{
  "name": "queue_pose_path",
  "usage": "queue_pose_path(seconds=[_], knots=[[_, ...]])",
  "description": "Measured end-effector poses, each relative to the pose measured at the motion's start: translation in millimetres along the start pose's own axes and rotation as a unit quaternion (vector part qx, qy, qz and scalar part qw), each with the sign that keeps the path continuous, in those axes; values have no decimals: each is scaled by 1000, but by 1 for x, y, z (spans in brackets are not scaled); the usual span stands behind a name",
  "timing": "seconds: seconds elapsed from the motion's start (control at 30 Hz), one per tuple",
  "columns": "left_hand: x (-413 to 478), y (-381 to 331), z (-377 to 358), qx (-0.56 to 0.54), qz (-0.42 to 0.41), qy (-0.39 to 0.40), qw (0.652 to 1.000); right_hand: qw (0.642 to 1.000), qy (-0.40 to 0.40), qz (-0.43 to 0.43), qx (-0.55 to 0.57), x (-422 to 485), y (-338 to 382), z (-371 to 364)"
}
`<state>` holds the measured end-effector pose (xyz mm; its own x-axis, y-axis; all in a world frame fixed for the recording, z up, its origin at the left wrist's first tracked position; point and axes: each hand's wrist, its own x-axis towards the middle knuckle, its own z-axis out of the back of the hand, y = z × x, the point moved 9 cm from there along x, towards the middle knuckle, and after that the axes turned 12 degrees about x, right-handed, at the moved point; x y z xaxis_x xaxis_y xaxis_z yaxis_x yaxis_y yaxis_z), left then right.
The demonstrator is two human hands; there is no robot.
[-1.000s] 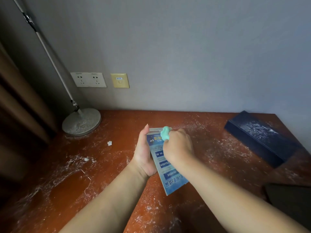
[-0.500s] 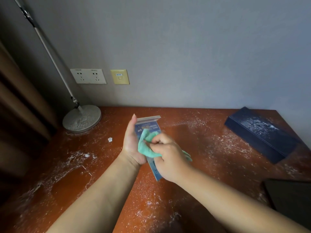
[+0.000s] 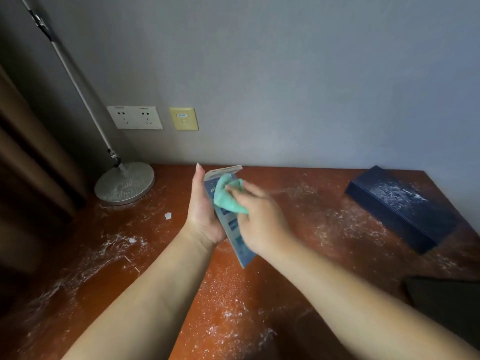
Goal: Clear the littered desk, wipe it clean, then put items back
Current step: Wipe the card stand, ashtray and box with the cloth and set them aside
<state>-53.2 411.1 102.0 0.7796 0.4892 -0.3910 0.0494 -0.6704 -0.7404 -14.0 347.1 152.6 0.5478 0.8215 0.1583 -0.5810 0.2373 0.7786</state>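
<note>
My left hand (image 3: 204, 214) holds a flat blue printed card stand (image 3: 235, 229) tilted above the reddish-brown desk (image 3: 298, 255), gripping it from the left side. My right hand (image 3: 262, 222) presses a crumpled green cloth (image 3: 226, 197) against the upper face of the stand. White powder is scattered over much of the desk. A small white paper scrap (image 3: 168, 215) lies left of my hands.
A round grey lamp base (image 3: 124, 183) with a slanted pole stands at the back left. A dusty dark blue box (image 3: 400, 206) lies at the back right, a black flat object (image 3: 446, 305) at the right edge. Wall sockets (image 3: 135, 117) sit above the desk.
The cloth in my right hand has slid back up the stand's face toward its top after a downward stroke. The stand has tilted more edge-on and risen slightly.
</note>
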Motion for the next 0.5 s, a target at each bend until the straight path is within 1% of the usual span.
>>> queue_pose_path(seconds=[0.07, 0.13, 0.2, 0.23, 0.27, 0.3, 0.33, 0.37, 0.4, 0.43, 0.5], knots=[[3, -6, 7, -37, -16, -17, 999, 999, 31, 18, -19, -16, 1, -23], [5, -16, 27, -59, -46, -54, 996, 997, 56, -3, -46, -30, -27, -33], [3, -21, 43, -44, -52, -89, 994, 990, 97, -81, -61, -42, -73, -36], [1, -22, 44, -28, -51, -90, 994, 984, 93, -135, -64, -45, -96, -30], [0, -24, 41, -7, -53, -75, 996, 979, 55, -188, -64, -45, -113, -15], [-2, -24, 34, 32, -57, -50, 997, 971, -5, -231, -53, -41, -124, 6], [-5, -25, 26, 92, -68, -28, 993, 967, -68, -246, -26, -34, -126, 26], [-7, -22, 21, 161, -80, -18, 984, 967, -118, -227, 19, -25, -119, 45], [-7, -19, 19, 226, -99, -18, 969, 970, -149, -177, 77, -15, -101, 61], [-7, -17, 17, 288, -123, -29, 949, 974, -159, -103, 125, -7, -73, 77], [-9, -16, 13, 367, -185, -34, 911, 977, -135, 54, 154, -7, -11, 92]])
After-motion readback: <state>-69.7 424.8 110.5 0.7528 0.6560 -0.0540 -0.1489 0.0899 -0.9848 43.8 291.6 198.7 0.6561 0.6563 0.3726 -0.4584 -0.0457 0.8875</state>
